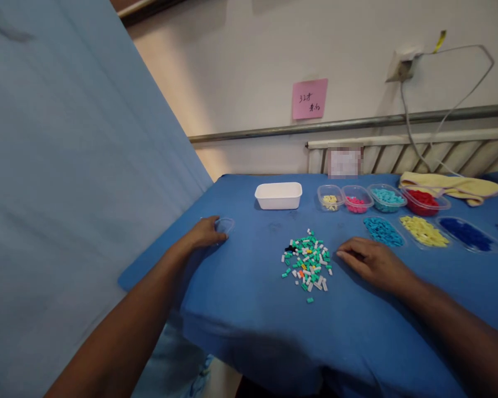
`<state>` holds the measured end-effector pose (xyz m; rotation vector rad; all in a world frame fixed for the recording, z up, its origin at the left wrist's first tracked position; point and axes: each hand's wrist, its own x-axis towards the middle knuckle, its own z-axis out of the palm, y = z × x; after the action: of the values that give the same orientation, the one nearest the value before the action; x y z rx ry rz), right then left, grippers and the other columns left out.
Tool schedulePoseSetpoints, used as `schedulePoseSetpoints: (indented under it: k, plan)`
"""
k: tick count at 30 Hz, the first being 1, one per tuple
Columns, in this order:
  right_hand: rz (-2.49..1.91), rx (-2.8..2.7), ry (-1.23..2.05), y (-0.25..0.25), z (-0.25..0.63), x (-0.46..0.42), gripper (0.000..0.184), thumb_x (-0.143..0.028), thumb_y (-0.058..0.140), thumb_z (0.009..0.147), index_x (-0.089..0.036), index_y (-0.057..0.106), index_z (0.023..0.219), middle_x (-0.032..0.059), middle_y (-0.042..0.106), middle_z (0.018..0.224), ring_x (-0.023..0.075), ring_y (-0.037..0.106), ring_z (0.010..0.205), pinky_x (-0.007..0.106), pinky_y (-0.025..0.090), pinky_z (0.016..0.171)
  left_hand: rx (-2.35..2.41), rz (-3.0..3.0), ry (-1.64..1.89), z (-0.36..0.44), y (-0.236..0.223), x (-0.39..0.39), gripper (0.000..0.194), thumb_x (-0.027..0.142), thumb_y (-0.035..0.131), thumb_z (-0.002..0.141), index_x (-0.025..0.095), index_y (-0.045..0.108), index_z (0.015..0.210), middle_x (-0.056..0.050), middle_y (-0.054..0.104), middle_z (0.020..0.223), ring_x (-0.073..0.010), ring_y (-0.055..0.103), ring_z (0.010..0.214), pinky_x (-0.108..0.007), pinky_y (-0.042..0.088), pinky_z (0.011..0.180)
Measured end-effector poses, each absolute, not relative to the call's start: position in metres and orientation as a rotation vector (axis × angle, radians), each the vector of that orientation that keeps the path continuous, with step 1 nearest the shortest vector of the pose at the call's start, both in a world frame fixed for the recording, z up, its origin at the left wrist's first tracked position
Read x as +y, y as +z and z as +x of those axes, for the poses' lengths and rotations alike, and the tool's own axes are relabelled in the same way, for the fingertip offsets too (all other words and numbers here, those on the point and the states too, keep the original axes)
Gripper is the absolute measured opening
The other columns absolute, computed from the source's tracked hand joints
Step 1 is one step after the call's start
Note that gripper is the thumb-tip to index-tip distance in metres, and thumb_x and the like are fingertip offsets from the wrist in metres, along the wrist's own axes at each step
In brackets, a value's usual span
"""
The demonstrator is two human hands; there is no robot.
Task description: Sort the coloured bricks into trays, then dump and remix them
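Blue cloth, pink "32" note — left hand, grip pinching clear container, right hand, grip curled, contents unclear

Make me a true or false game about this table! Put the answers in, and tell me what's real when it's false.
1. The left hand is touching a small clear container. True.
2. The red pieces are in the white box. False: they are in a clear tub.
3. A pink note is on the wall. True.
4. The right hand is squeezing the yellow cloth. False: it is beside the mixed pile.
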<state>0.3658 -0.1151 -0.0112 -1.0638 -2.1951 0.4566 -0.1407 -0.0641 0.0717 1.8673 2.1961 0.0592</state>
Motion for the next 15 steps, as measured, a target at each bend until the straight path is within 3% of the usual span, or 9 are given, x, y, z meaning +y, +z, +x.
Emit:
schedulePoseSetpoints:
  k: [5,9,12,15]
  plan:
    - [-1.005,-2.156,0.530,-0.021,0.366,-0.125,0.028,-0.042,0.056,0.114,-0.029,0.078,0.101,0.0064,0.081,0.095,0.0261,0.077,0.085,0.041,0.062,0.077,2.158,1.783,0.155,-0.147,0.080,-0.056,0.107,0.052,0.087,0.066,0.008,0.057,0.159,-0.027,0.065,0.158,-0.0403,0.070,0.140,-0.040,0.058,0.111]
    - [-0.996,-2.138,0.576,-0.019,0.365,-0.124,0.027,-0.039,0.057,0.114,-0.028,0.078,0.101,0.0053,0.080,0.094,0.0239,0.076,0.084,0.039,0.061,0.076,2.158,1.742,0.286,-0.148,0.083,-0.051,0.107,0.048,0.093,0.054,0.010,0.064,0.150,-0.022,0.078,0.133,-0.0418,0.076,0.124,-0.040,0.062,0.095]
    - [-1.010,-2.127,0.603,-0.019,0.362,-0.120,0.025,-0.037,0.059,0.114,-0.027,0.078,0.101,0.0039,0.079,0.093,0.0213,0.075,0.084,0.036,0.060,0.076,2.119,1.714,0.395,-0.138,0.084,-0.052,0.092,0.056,0.084,0.067,0.011,0.065,0.145,-0.009,0.078,0.096,-0.0308,0.077,0.088,-0.034,0.057,0.070]
    - [-0.996,-2.108,0.602,-0.019,0.357,-0.119,0.025,-0.035,0.059,0.114,-0.026,0.078,0.100,0.0036,0.079,0.093,0.0197,0.075,0.084,0.034,0.059,0.076,1.891,1.610,0.646,-0.103,0.090,-0.057,0.073,0.062,0.076,0.080,0.013,0.069,0.134,0.001,0.068,0.078,-0.0169,0.062,0.063,-0.027,0.045,0.058]
